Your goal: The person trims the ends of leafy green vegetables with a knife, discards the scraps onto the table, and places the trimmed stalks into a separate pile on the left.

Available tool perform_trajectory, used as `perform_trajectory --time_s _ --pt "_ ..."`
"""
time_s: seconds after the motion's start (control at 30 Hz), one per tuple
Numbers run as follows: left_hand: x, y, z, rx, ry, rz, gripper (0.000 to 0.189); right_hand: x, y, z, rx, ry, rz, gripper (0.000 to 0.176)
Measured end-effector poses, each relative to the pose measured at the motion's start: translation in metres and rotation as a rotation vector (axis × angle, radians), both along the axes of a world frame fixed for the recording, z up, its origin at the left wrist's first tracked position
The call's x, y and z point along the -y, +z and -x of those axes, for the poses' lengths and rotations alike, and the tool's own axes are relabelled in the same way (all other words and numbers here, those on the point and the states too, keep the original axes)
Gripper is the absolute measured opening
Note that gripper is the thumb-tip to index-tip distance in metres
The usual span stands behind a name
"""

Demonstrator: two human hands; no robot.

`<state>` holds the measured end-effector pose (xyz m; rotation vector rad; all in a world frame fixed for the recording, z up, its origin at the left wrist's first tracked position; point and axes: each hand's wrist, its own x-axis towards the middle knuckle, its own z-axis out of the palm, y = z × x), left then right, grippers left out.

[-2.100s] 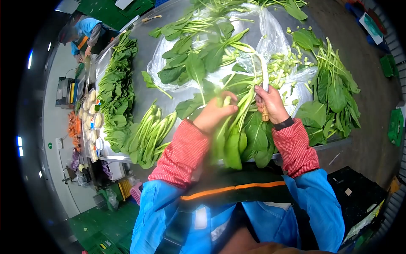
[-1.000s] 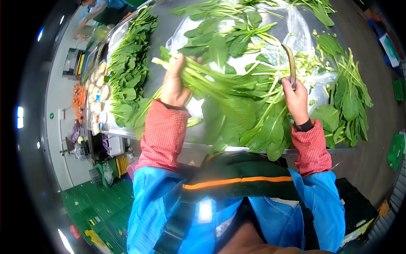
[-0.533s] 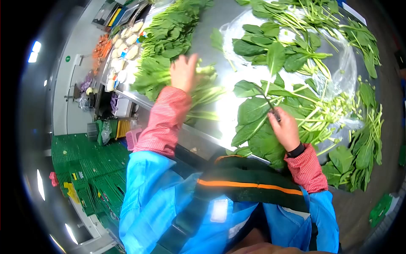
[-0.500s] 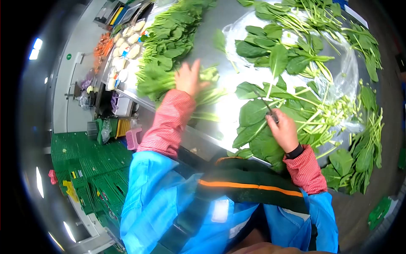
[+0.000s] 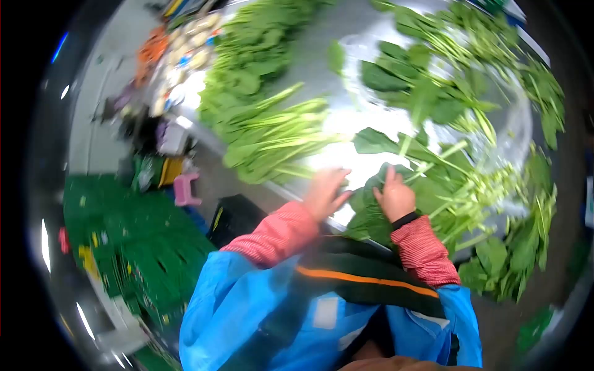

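Note:
My left hand [image 5: 326,193] is open, fingers apart, over the table's near edge beside a pile of leafy greens. My right hand [image 5: 396,198] rests on the broad dark leaves [image 5: 373,213] of that pile, fingers curled. What it holds is hidden; no knife blade shows clearly. Cut pale-green stems [image 5: 489,179] lie just right of this hand. To the left of my left hand is a bunch of leafy greens [image 5: 278,139], its stalks pointing right and its leaves joining a long row [image 5: 247,68].
More greens [image 5: 427,83] lie on a clear plastic bag [image 5: 516,133] across the metal table [image 5: 318,62]. Packed pale produce [image 5: 198,59] sits at the far left. Green crates [image 5: 136,229] and a pink stool [image 5: 185,188] stand left of the table.
My left hand has come off the bunch and moved right and nearer to me. My right hand has shifted slightly left; the knife seen in it before no longer shows clearly.

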<state>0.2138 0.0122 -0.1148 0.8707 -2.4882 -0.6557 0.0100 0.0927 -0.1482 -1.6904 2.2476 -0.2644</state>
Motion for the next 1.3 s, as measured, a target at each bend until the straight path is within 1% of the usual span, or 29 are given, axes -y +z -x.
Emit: perform_trajectory --time_s 0.03,0.07,0.17,0.2,0.27,0.33,0.37,0.43,0.5,0.57,0.63,0.7,0.77,0.83,0.9,0.97,1.0,1.03,1.07,1.1,1.13,1.17,1.2,1.3 --pt "-0.006 0.008 0.007 0.007 -0.004 -0.018 0.052 -0.017 -0.001 0.002 -0.016 -0.060 0.013 0.065" --pt "-0.010 0.002 0.010 0.085 -0.005 -0.076 0.049 -0.037 -0.002 0.009 -0.075 -0.079 0.001 0.065" --pt "-0.023 -0.008 0.025 -0.009 -0.044 -0.089 0.043 -0.095 0.007 0.039 -0.051 -0.268 -0.061 0.068" --pt "-0.027 -0.009 0.031 -0.006 -0.061 -0.110 0.044 -0.113 0.008 0.051 -0.107 -0.300 -0.080 0.069" --pt "-0.036 -0.012 0.043 0.005 -0.078 -0.145 0.046 -0.146 0.005 0.076 -0.093 -0.400 -0.087 0.069" --pt "-0.042 -0.020 0.056 0.026 -0.131 -0.158 0.045 -0.173 0.003 0.100 -0.119 -0.471 -0.111 0.070" --pt "-0.046 -0.023 0.061 0.040 -0.153 -0.164 0.045 -0.189 -0.008 0.112 -0.124 -0.549 0.007 0.072" --pt "-0.053 -0.029 0.072 0.061 -0.193 -0.180 0.043 -0.233 -0.049 0.164 -0.185 -0.556 0.109 0.072" --pt "-0.057 -0.027 0.087 0.062 -0.238 -0.177 0.042 -0.243 -0.004 0.201 -0.205 -0.641 -0.167 0.072" --pt "-0.064 -0.018 0.101 0.053 -0.278 -0.168 0.040 -0.272 -0.008 0.251 -0.281 -0.620 -0.150 0.071" --pt "-0.070 -0.012 0.109 0.058 -0.299 -0.173 0.033 -0.299 -0.014 0.305 -0.275 -0.648 -0.081 0.069" --pt "-0.072 -0.007 0.115 0.069 -0.312 -0.180 0.029 -0.321 -0.030 0.361 -0.253 -0.740 -0.092 0.067" --pt "-0.074 -0.002 0.119 0.081 -0.312 -0.198 0.028 -0.310 -0.017 0.389 -0.285 -0.785 -0.095 0.067" --pt "-0.073 0.000 0.123 0.084 -0.310 -0.183 0.028 -0.258 0.022 0.369 -0.282 -0.739 0.163 0.067" --pt "-0.069 -0.002 0.127 0.085 -0.331 -0.178 0.028 -0.191 0.065 0.331 -0.161 -0.737 0.299 0.061" --pt "-0.067 0.001 0.133 0.102 -0.324 -0.195 0.025 -0.138 0.071 0.314 -0.097 -0.623 0.395 0.050" --pt "-0.067 0.006 0.137 0.101 -0.329 -0.198 0.023 -0.108 0.071 0.309 0.054 -0.586 0.476 0.039" --pt "-0.067 0.011 0.143 0.099 -0.340 -0.203 0.022 -0.082 0.057 0.307 0.134 -0.541 0.576 0.033" --pt "-0.067 0.020 0.151 0.129 -0.318 -0.252 0.019 -0.056 0.053 0.305 0.240 -0.560 0.596 0.033" --pt "-0.067 0.022 0.156 0.110 -0.315 -0.257 0.020 -0.034 0.055 0.305 0.261 -0.559 0.542 0.034" --pt "-0.067 0.023 0.158 0.095 -0.311 -0.264 0.022 -0.014 0.031 0.311 0.163 -0.576 0.569 0.036" --pt "-0.067 0.023 0.159 0.081 -0.304 -0.273 0.024 -0.004 0.033 0.312 0.118 -0.609 0.393 0.037" --pt "-0.066 0.016 0.158 0.027 -0.320 -0.244 0.023 0.002 0.029 0.315 0.124 -0.638 0.214 0.037" --pt "-0.068 0.006 0.151 0.058 -0.274 -0.275 0.022 0.001 0.004 0.318 0.101 -0.602 0.036 0.035"
